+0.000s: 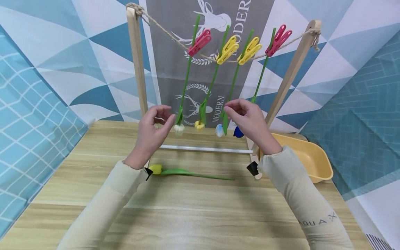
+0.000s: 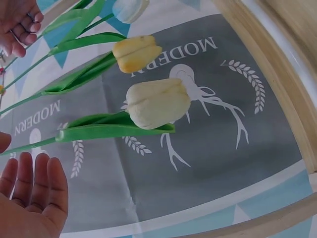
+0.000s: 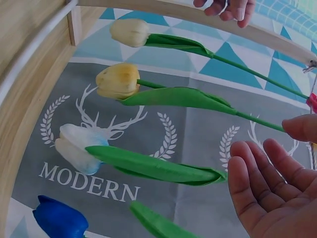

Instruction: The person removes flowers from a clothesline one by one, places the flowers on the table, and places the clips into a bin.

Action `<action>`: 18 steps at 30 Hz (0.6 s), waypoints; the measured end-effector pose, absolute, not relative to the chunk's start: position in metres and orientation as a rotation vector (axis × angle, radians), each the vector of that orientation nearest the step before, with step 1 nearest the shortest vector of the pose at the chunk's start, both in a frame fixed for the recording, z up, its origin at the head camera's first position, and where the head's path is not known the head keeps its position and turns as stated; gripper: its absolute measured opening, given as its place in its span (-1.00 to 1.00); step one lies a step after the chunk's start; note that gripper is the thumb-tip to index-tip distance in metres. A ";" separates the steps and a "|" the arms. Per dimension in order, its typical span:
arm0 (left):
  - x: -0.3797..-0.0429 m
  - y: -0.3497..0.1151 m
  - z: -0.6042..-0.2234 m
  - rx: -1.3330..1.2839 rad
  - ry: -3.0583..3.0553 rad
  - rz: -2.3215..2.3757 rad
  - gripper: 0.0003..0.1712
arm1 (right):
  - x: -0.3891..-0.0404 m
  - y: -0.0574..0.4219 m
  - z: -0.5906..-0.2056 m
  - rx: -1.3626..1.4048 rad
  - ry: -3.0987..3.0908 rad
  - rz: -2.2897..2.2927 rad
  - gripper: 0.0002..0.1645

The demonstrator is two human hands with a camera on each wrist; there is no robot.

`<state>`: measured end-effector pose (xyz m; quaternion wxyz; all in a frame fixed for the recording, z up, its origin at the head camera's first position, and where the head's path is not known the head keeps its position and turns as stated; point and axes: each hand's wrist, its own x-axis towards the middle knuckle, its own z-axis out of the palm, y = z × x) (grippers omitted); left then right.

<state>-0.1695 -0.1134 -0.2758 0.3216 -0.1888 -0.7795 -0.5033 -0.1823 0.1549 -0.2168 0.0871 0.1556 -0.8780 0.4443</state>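
Four artificial tulips hang heads down from a rope: a white tulip [image 1: 179, 129], a pale yellow tulip [image 1: 199, 125], a white-and-light-blue tulip [image 1: 219, 130] and a dark blue tulip [image 1: 238, 132]. Beside the white tulip, my left hand [image 1: 155, 126] is held up with fingers loosely curved and nothing in them. My right hand [image 1: 247, 119] is raised near the light-blue tulip, its fingers bent and relaxed; the right wrist view shows the palm [image 3: 277, 203] holding nothing. A bright yellow tulip [image 1: 155, 169] lies on the table below.
Red clothespins [image 1: 200, 42] and yellow clothespins [image 1: 227, 50] pin the stems to the rope [image 1: 168, 33], strung between wooden posts [image 1: 137, 62]. A white rod [image 1: 206, 149] joins the posts low down. On the right sits a yellow basin [image 1: 325, 163], partly behind my right arm.
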 end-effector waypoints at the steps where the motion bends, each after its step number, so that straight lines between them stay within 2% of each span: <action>1: -0.170 -0.113 -0.275 -0.493 -2.043 -1.329 -0.70 | -0.182 0.154 -0.216 0.465 -2.607 1.332 -0.63; 18: -0.173 -0.104 -0.254 -0.430 -2.029 -1.460 -0.70 | -0.184 0.134 -0.192 0.546 -2.496 1.407 -0.63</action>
